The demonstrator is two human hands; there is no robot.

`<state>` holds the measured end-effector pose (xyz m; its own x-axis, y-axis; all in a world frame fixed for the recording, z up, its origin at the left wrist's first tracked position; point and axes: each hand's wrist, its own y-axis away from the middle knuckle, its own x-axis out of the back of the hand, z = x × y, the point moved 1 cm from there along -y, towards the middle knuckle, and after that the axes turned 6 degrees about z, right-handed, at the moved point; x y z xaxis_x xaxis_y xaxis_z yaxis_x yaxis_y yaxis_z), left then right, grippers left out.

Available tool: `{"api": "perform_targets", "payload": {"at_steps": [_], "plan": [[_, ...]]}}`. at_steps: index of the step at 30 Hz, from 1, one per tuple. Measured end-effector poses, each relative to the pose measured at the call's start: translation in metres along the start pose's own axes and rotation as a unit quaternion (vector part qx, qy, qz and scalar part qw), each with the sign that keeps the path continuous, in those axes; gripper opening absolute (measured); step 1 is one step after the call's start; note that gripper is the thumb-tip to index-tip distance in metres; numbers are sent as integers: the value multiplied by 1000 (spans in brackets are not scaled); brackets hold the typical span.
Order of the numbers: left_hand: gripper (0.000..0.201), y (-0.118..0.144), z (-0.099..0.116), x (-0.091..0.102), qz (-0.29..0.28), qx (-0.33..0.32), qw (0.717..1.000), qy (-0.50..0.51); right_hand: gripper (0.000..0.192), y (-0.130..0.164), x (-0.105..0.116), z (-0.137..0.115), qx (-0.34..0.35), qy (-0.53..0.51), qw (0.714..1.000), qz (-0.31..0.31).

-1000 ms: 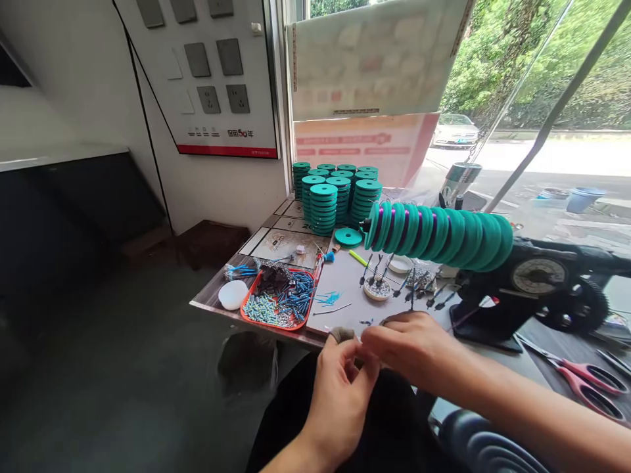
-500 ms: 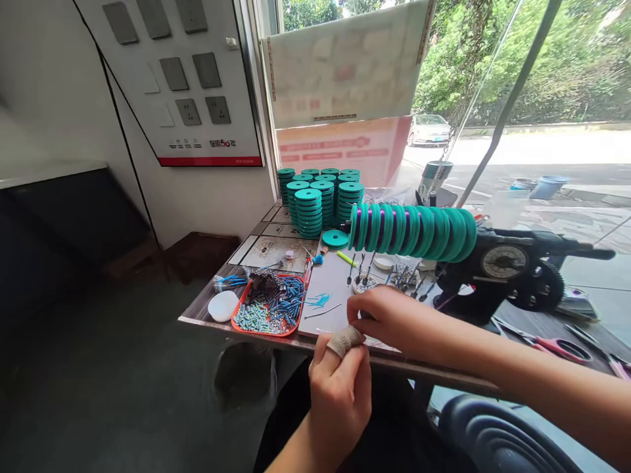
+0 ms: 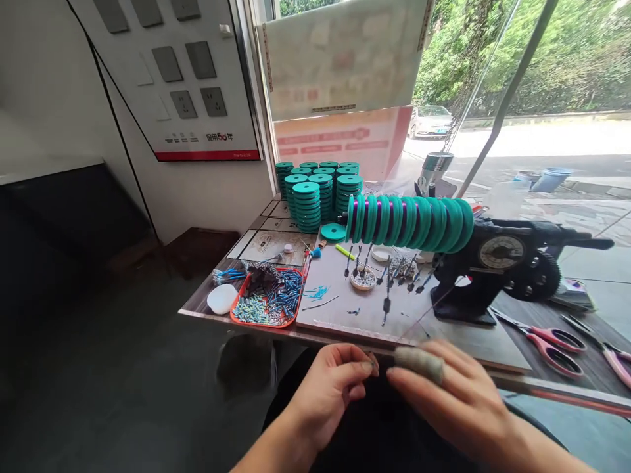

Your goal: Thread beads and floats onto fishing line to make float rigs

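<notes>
My left hand (image 3: 330, 387) is in front of the table's near edge, thumb and forefinger pinched together. Something tiny and dark shows at the fingertips, too small to name. Just right of it is my right hand (image 3: 453, 394), blurred by motion, its fingers stretched out and a greyish wrap (image 3: 419, 363) round one of them. No held object shows in it. A thin line (image 3: 426, 315) slants from near this hand up toward the row of green spools (image 3: 409, 223) on the black winder (image 3: 522, 253). Small dark-tipped pieces (image 3: 387, 305) hang below the spools.
An orange tray (image 3: 266, 323) of beads and small parts sits left, beside a white lid (image 3: 221, 299). Behind stand stacked green spools (image 3: 306, 207). A round dish of beads (image 3: 363, 279) rests on the board (image 3: 340, 318). Pink-handled scissors (image 3: 555, 348) lie right.
My hands, close together over the board's near edge before, are now apart and lower. The right hand has swung down and right, uncovering the bead dish and board. The view has shifted slightly.
</notes>
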<state>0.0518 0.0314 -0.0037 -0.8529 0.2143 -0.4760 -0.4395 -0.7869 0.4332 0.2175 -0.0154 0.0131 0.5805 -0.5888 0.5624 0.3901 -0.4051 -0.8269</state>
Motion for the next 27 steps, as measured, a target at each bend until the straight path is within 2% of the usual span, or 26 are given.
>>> {"api": "perform_targets", "payload": {"at_steps": [2, 4, 7, 9, 11, 13, 14, 15, 16, 18, 19, 20, 22, 24, 26, 27], "plan": [[14, -1, 0, 0, -3, 35, 999, 15, 29, 22, -3, -7, 17, 5, 1000, -17], [17, 0, 0, -1, -4, 61, 998, 30, 35, 30, -7, -11, 28, 9, 1000, -10], [18, 1, 1, -2, -7, 77, 996, 43, 34, 24, -12, -12, 41, 8, 999, 8], [19, 2, 1, -3, -5, 81, 995, 50, 33, 17, -15, -12, 25, -16, 1000, 1], [20, 3, 0, -3, 1, 81, 995, 53, 28, 15, -18, -12, -71, -89, 993, 1], [19, 4, -1, -4, 8, 84, 995, 52, 20, 18, -22, -13, -206, -164, 964, 18], [19, 4, -1, -4, 11, 88, 995, 50, 17, 20, -24, -13, -284, -206, 936, 19], [18, 5, -2, -5, 14, 92, 995, 47, 13, 23, -27, -14, -368, -260, 893, 12], [18, 5, -2, -5, 16, 97, 994, 43, 10, 25, -30, -14, -450, -321, 833, -4], [16, 5, -2, -6, 17, 104, 994, 33, 15, 29, -36, -15, -583, -443, 680, -47], [15, 5, -1, -6, 19, 95, 995, 16, 21, 30, -38, -15, -622, -489, 608, -66], [12, 5, 0, -6, 21, 76, 997, -17, 27, 31, -40, -17, -641, -518, 560, -82], [7, 5, 5, -7, 31, -5, 992, -125, 34, 32, -43, -20, -650, -547, 516, -108], [7, 7, 9, -8, 46, -112, 960, -251, 37, 33, -44, -25, -657, -566, 482, -123], [9, 9, 12, -8, 55, -182, 926, -325, 38, 34, -44, -28, -661, -572, 469, -127], [8, 9, 13, -8, 57, -198, 919, -336, 37, 34, -43, -29, -661, -571, 470, -126]]}}
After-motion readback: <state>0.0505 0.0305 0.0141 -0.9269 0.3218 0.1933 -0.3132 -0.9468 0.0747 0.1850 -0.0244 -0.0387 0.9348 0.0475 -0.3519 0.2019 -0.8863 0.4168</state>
